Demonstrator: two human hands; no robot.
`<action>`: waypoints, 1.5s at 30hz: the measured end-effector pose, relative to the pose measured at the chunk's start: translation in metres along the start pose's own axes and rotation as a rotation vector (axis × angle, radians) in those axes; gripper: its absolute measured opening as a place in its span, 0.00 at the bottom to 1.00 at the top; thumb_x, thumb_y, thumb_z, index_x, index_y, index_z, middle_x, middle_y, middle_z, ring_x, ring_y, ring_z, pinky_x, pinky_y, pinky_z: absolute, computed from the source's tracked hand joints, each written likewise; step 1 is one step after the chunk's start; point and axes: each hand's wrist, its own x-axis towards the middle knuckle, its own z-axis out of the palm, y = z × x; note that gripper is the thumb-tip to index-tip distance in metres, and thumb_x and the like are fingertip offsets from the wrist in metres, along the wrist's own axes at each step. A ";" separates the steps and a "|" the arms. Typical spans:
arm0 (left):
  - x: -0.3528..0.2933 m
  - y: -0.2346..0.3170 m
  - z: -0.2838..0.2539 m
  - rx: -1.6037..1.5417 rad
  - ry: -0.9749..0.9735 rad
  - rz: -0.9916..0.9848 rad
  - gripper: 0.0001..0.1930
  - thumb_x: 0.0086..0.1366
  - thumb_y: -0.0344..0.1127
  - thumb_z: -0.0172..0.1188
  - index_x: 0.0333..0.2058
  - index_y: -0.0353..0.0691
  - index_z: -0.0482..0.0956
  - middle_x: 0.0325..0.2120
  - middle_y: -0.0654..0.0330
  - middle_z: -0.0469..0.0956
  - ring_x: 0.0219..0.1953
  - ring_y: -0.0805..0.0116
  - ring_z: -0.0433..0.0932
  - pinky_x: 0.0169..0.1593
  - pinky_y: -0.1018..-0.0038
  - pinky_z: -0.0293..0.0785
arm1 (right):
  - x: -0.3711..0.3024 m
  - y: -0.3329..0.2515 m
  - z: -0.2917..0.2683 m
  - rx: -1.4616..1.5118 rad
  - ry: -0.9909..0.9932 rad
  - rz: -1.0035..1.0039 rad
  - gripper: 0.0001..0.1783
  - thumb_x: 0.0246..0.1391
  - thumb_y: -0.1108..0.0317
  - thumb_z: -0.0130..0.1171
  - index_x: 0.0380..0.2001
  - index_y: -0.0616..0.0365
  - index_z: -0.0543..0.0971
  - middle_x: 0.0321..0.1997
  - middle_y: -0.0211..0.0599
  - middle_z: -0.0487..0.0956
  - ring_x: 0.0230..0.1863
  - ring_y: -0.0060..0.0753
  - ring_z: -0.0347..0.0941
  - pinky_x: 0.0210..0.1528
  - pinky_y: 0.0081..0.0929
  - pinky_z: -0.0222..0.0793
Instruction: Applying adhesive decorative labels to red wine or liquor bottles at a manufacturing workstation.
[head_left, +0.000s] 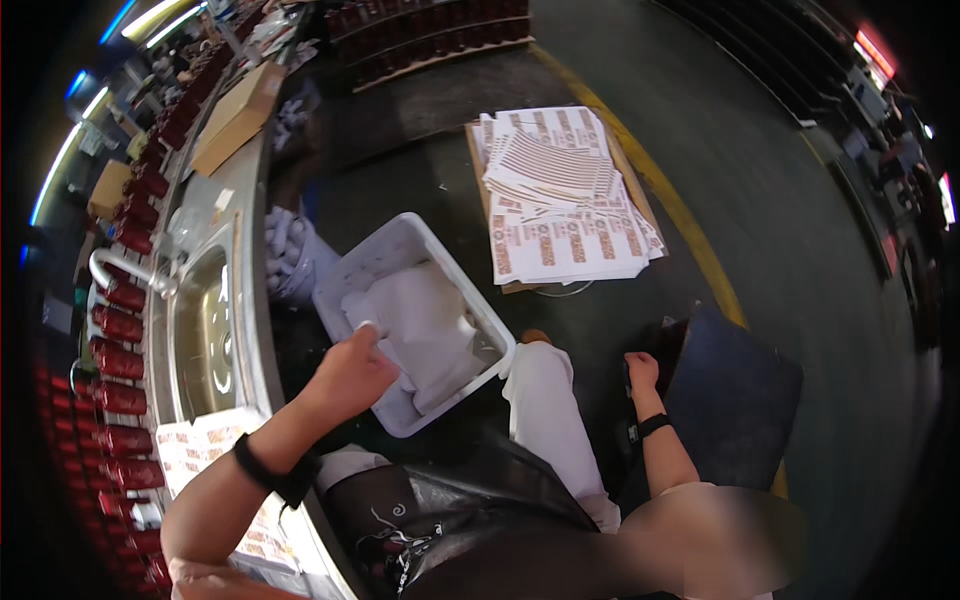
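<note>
My left hand [352, 374] is closed, fingers curled, above the near left side of a white plastic crate [412, 222]. A small white bit shows at its fingertips, too small to name. White paper-like sheets [415, 305] lie loosely in the crate. Off to the right, my right hand [642, 372] is closed beside a dark blue panel [735, 390], apart from the crate. Its fingers are turned away, so whatever they may hold is hidden. Both wrists wear black bands.
Printed label sheets [570, 245] are stacked on a board beyond the crate. At the left runs a metal counter with a sink [205, 330], a faucet [130, 265] and rows of red jars [120, 357]. A bin of crumpled white paper [290, 255] stands between counter and crate.
</note>
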 end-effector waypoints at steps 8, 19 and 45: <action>0.174 0.040 0.144 0.352 0.217 0.344 0.36 0.45 0.32 0.69 0.52 0.33 0.60 0.44 0.42 0.72 0.47 0.44 0.74 0.49 0.59 0.73 | 0.026 -0.075 0.004 0.139 0.052 -0.022 0.12 0.50 0.62 0.61 0.28 0.63 0.81 0.23 0.33 0.79 0.27 0.24 0.72 0.33 0.26 0.67; 0.265 0.052 0.203 0.452 0.412 0.736 0.30 0.42 0.37 0.71 0.45 0.36 0.69 0.53 0.52 0.66 0.58 0.51 0.63 0.68 0.53 0.49 | 0.011 -0.062 0.020 0.281 -0.043 0.026 0.06 0.54 0.69 0.60 0.29 0.61 0.80 0.25 0.23 0.76 0.28 0.17 0.68 0.33 0.19 0.63; 0.312 0.110 0.141 0.086 0.588 0.667 0.38 0.48 0.31 0.70 0.56 0.31 0.59 0.57 0.42 0.59 0.57 0.40 0.61 0.58 0.56 0.64 | 0.002 -0.235 0.075 -0.671 -0.053 -0.967 0.11 0.42 0.66 0.64 0.32 0.54 0.77 0.37 0.44 0.72 0.23 0.46 0.76 0.26 0.40 0.74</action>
